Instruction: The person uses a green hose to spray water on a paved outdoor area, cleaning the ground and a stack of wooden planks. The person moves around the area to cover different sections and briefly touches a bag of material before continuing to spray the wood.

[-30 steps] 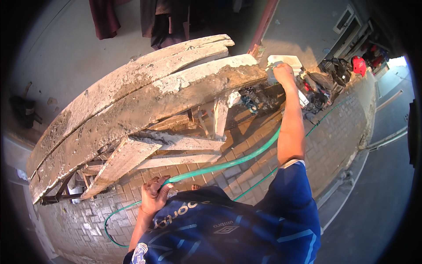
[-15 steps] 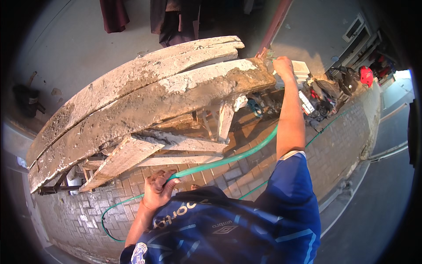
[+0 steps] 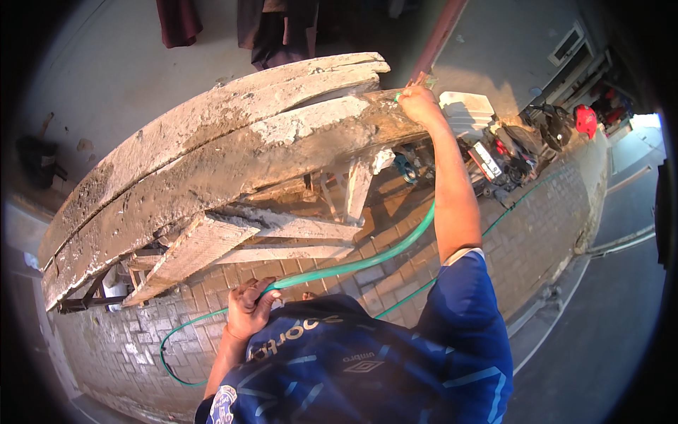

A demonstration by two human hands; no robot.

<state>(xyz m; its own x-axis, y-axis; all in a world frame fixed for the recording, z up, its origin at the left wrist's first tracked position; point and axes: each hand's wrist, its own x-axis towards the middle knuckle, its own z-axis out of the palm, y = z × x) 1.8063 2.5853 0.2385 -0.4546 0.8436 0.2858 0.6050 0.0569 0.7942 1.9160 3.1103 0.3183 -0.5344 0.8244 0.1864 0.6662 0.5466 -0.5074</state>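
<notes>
Two long, curved wooden planks (image 3: 212, 177), crusted with dried cement and wet with mud, lie side by side across a rough wooden trestle (image 3: 191, 247). My left hand (image 3: 248, 305), low in front of my body, is closed around a green garden hose (image 3: 339, 268). From there the hose bows right and passes behind my right forearm. My right hand (image 3: 419, 104) is a fist over the right end of the near plank. Green shows at that fist, where the hose appears to be gripped; its tip is mostly hidden by the fingers.
Brick paving (image 3: 141, 346) lies underfoot, with a thinner stretch of hose (image 3: 164, 353) looping over it. Right of the planks stand a white plastic container (image 3: 467, 112) and a heap of odds and ends (image 3: 508, 159), with a red helmet (image 3: 585, 121). Dark clothes (image 3: 282, 35) hang behind.
My right hand has moved left, from beyond the near plank's right end to over it. The hose swung slightly left with it. My left hand keeps its grip, nearly in place.
</notes>
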